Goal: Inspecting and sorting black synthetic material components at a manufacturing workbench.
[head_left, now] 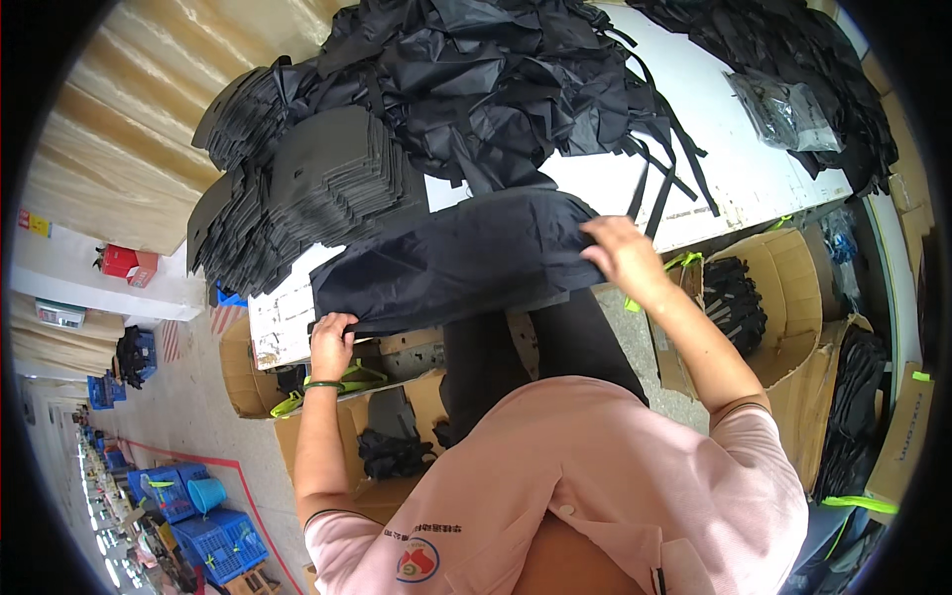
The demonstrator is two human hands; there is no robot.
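A long black fabric piece (436, 260), like a flattened bag, lies lengthwise across the near edge of the white table (283, 322), its lower side hanging slightly over. My left hand (332, 345) is closed on its near left corner, the thumb hidden. At the right end my right hand (625, 260) grips the edge, its fingertips lying on the cloth. The fabric looks smooth in the middle and creased near the right end. Just behind it stand stacks of dark grey flat panels (332, 174).
A large heap of black fabric pieces with straps (466, 79) covers the table's far side. A clear plastic bag (783, 109) lies at the far right by another black pile (843, 89). Cardboard boxes (783, 288) with black pieces stand below the table. Blue crates (218, 545) sit on the floor at left.
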